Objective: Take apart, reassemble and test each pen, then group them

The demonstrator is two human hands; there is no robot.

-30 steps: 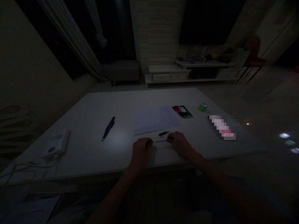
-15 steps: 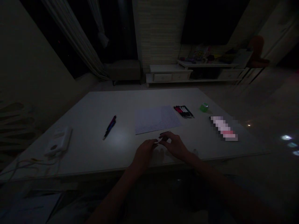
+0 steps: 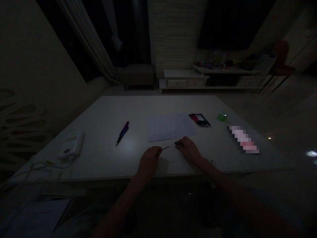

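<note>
Over the front part of the white table, my left hand pinches a thin dark stick, perhaps a pen refill, that points toward my other hand. My right hand is closed on a small dark piece, which looks like part of a pen. A narrow gap separates the two pieces. Just beyond my hands lies a sheet of paper with fine print or writing. Several pens lie side by side right of the paper. Two more pens lie to its left.
A green sharpener-like object and a blurred-out phone are at the right. At the left sits a white power strip with cables. A small clear object lies near the front edge by my right forearm.
My hands have moved apart, and the thin dark stick now shows between them. The whole view has shifted slightly, with the table's items appearing further right.
</note>
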